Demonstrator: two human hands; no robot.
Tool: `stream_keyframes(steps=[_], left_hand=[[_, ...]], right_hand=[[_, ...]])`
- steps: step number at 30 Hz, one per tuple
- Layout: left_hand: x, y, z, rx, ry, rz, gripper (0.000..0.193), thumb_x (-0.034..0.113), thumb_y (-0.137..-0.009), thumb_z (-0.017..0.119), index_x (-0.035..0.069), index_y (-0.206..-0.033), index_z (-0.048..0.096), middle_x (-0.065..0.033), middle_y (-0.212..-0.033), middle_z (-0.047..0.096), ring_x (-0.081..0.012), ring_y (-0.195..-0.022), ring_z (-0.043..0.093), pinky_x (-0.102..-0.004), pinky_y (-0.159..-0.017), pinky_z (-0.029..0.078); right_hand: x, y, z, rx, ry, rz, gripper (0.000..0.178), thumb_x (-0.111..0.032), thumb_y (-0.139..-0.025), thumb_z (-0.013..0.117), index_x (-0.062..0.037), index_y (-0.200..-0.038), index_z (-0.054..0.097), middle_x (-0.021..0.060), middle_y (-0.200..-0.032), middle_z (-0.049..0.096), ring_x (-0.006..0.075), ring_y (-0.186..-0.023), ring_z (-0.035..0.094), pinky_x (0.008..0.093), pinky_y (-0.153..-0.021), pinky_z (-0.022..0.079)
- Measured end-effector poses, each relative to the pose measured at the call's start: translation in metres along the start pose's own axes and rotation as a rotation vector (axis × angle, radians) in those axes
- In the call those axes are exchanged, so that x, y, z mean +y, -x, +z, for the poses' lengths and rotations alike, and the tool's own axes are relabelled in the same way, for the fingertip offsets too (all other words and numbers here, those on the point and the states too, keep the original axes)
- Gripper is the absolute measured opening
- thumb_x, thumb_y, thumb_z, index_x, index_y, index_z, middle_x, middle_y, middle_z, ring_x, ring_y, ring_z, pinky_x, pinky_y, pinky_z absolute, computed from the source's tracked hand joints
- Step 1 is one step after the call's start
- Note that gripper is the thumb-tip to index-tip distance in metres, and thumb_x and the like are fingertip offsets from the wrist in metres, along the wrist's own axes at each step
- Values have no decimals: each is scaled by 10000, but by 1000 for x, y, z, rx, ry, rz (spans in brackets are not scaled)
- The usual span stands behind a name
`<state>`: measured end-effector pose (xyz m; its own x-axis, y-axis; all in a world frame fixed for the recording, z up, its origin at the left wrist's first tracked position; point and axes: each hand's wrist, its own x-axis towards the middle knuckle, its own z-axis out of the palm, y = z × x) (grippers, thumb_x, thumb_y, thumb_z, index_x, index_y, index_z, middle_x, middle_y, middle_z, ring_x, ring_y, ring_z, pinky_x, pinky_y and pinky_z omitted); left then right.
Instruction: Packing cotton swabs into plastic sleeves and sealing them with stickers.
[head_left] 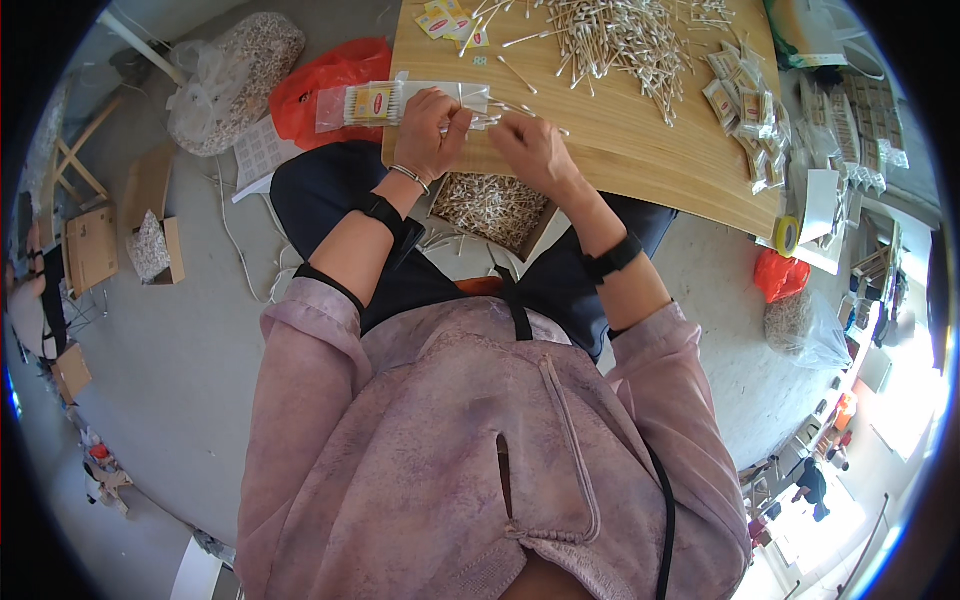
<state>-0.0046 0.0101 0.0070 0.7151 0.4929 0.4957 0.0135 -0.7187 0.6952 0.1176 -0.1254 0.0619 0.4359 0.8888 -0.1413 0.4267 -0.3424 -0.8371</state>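
Note:
My left hand (435, 132) is closed over a clear plastic bag at the table's near edge. Inside the bag, a row of cotton swabs (350, 103) lies with a yellow card (374, 102). Just to the right, my right hand (535, 152) has its fingers curled together; what they hold, if anything, is hidden. A few loose swabs (517, 75) lie beyond it, and swab ends show between and beside both hands. Below, between my knees, stands an open cardboard box (545, 222) full of cotton swabs (490, 208).
A large heap of swabs (625, 50) covers the far part of the wooden table (600, 150). Yellow cards (440, 20) lie far left, filled packets (745, 105) at the right. A red bag (335, 85) is left of the table; yellow tape (786, 235) sits by its right corner.

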Motion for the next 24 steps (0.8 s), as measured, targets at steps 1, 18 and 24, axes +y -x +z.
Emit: stream_keyframes(steps=[1, 18, 24], left_hand=[[1, 0, 0, 27, -4, -17, 161, 185, -843, 609, 45, -769, 581, -114, -753, 577, -338, -837, 558, -432, -885, 429], [2, -3, 7, 197, -150, -122, 123, 96, -904, 549, 89, -999, 625, -104, -888, 568, -300, -891, 518, -387, -786, 434], [2, -2, 12, 179, -229, -89, 136, 103, -884, 559, 111, -998, 633, -90, -907, 565, -305, -912, 511, -398, -823, 431]], right_hand=[[-2, 10, -2, 3, 1, 4, 249, -242, -825, 597, -13, -731, 622, 176, -719, 626, 361, -663, 607, 418, -612, 483], [20, 18, -17, -45, 306, 14, 162, -226, -810, 623, -120, -918, 682, 105, -950, 641, 295, -923, 613, 419, -772, 497], [17, 21, 2, 39, 410, -137, 200, -252, -834, 610, -153, -995, 674, 80, -914, 591, 288, -928, 608, 415, -792, 501]])
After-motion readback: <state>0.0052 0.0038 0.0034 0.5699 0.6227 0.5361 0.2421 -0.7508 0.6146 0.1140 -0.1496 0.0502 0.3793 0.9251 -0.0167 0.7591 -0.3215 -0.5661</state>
